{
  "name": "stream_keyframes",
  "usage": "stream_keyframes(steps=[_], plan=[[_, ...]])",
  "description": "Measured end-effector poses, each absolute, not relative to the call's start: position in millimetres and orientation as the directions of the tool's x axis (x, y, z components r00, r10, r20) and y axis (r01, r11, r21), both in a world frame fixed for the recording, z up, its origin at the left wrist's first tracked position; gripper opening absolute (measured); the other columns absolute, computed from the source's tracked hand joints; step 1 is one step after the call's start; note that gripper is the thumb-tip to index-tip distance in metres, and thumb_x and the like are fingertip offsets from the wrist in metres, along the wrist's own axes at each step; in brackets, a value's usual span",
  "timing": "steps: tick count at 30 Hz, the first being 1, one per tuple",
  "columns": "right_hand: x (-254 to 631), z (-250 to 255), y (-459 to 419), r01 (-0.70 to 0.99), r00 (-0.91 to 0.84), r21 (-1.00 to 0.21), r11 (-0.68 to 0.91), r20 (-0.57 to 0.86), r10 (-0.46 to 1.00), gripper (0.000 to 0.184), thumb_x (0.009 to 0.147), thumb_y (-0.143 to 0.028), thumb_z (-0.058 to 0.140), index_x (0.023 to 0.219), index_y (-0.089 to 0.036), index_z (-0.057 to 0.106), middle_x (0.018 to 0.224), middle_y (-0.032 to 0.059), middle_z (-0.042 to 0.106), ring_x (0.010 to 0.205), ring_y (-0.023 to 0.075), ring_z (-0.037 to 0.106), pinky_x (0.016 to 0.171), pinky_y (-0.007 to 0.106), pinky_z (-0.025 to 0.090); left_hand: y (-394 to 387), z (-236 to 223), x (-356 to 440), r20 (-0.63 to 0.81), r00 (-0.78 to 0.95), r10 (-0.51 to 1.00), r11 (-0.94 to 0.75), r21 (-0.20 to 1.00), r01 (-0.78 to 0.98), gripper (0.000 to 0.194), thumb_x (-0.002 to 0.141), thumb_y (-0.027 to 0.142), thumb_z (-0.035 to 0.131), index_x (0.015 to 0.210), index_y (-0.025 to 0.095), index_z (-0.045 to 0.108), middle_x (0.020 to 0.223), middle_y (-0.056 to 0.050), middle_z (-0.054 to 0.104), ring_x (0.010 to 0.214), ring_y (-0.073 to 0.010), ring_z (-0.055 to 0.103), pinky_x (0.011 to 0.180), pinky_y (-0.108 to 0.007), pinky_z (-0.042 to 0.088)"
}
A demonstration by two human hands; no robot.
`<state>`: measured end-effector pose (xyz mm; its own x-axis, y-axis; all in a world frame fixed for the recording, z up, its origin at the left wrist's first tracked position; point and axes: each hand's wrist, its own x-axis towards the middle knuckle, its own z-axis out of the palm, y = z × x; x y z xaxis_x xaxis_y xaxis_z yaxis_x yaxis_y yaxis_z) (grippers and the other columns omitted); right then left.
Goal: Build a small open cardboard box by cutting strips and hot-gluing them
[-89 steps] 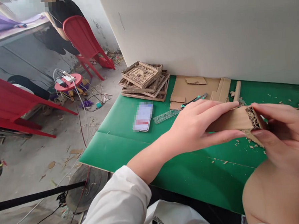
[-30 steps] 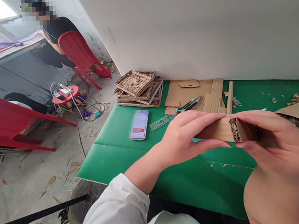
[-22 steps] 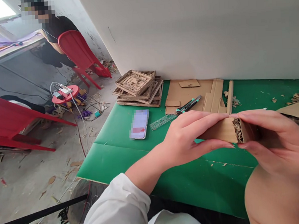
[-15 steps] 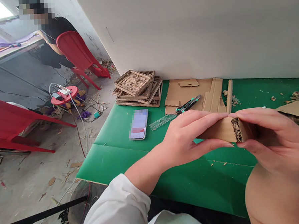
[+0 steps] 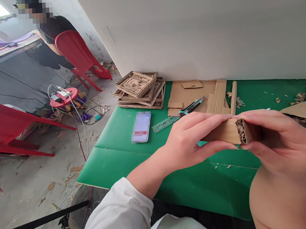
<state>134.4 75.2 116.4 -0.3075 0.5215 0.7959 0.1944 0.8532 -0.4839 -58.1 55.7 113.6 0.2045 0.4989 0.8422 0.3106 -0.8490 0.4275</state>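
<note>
While the left hand (image 5: 189,140) and right hand (image 5: 286,136) clamp cardboard (image 5: 227,131) (corrugated edge (image 5: 241,131) exposed), green tabletop (image 5: 205,185) spreads below.

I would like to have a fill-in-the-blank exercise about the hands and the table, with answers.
1. The left hand and right hand hold a block of brown ____.
2. The tabletop is coloured ____.
3. The clear ruler lies between the cutter and the ____.

Missing words: cardboard; green; phone.

Left grip (image 5: 183,138) and right grip (image 5: 295,143) face each other, fingertips (image 5: 228,117) nearly meeting above, thumbs (image 5: 220,146) close together below.
</note>
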Motion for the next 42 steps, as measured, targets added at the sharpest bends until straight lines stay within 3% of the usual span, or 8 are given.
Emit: stream_keyframes(steps=[13,17,22,28,32,35,42], plan=[[131.7,116.6,77.5,0.175,-0.291,-0.429,0.886,0.837,0.463,0.053,0.07,-0.019,0.077,0.121,-0.025,0.065,0.098,0.0067,0.072,0.085,0.0234,0.066,0.064,0.037,0.055,53.9,115.5,-59.2,0.828,0.217,0.517,-0.831,0.424,0.359,0.037,0.087,0.042,0.06,0.113,0.016,0.058,0.098,-0.006,0.07,0.085,-0.0145,0.066,0.076,-0.026,0.055],[128.9,112.6,79.6,0.21,-0.291,-0.465,0.86,0.81,0.509,0.052,0.074,-0.018,0.073,0.123,-0.027,0.062,0.106,0.0059,0.07,0.094,0.0237,0.065,0.075,0.039,0.055,57.9,113.2,-61.4,0.825,0.213,0.523,-0.821,0.421,0.385,0.037,0.087,0.041,0.06,0.114,0.015,0.059,0.102,-0.008,0.069,0.09,-0.0151,0.065,0.079,-0.026,0.054],[123.0,105.8,87.3,0.348,-0.372,-0.281,0.894,0.834,0.407,0.063,0.077,-0.019,0.07,0.136,-0.027,0.048,0.125,0.0082,0.063,0.11,0.0252,0.062,0.091,0.042,0.053,62.3,108.9,-63.2,0.802,0.155,0.577,-0.75,0.445,0.49,0.04,0.086,0.04,0.062,0.117,0.015,0.059,0.107,-0.01,0.068,0.097,-0.0175,0.064,0.084,-0.029,0.053],[119.7,100.1,90.0,0.534,-0.297,-0.171,0.828,0.879,0.373,0.054,0.082,-0.006,0.058,0.131,-0.029,0.053,0.111,0.0047,0.069,0.099,0.0184,0.067,0.084,0.032,0.057,66.5,99.8,-57.2,0.813,0.166,0.558,-0.706,0.36,0.61,0.048,0.089,0.046,0.056,0.125,0.015,0.055,0.105,-0.01,0.068,0.094,-0.0171,0.065,0.081,-0.028,0.053],[115.6,99.8,90.4,0.558,-0.28,-0.153,0.816,0.891,0.358,0.053,0.083,-0.004,0.052,0.13,-0.03,0.053,0.107,0.0048,0.07,0.095,0.0187,0.068,0.08,0.033,0.058,69.8,94.4,-53.9,0.845,0.18,0.503,-0.662,0.242,0.71,0.042,0.089,0.027,0.057,0.13,0.018,0.051,0.102,-0.008,0.069,0.089,-0.0168,0.066,0.078,-0.028,0.053],[112.9,100.2,90.8,0.535,-0.291,-0.127,0.835,0.9,0.323,0.052,0.081,-0.003,0.054,0.129,-0.026,0.054,0.107,0.0075,0.07,0.094,0.0189,0.068,0.078,0.032,0.058,69.6,93.9,-52.8,0.845,0.146,0.515,-0.627,0.255,0.736,0.042,0.085,0.009,0.049,0.125,0.017,0.055,0.099,-0.006,0.07,0.085,-0.0152,0.066,0.075,-0.026,0.052],[111.3,102.5,87.2,0.415,-0.311,-0.15,0.897,0.903,0.295,0.05,0.082,-0.026,0.064,0.13,-0.024,0.052,0.11,0.0094,0.069,0.098,0.0232,0.067,0.079,0.037,0.058,66.7,95.3,-51.2,0.873,0.08,0.482,-0.644,0.291,0.708,0.036,0.084,0.006,0.048,0.115,0.018,0.061,0.098,-0.006,0.07,0.086,-0.0151,0.065,0.074,-0.026,0.053]])
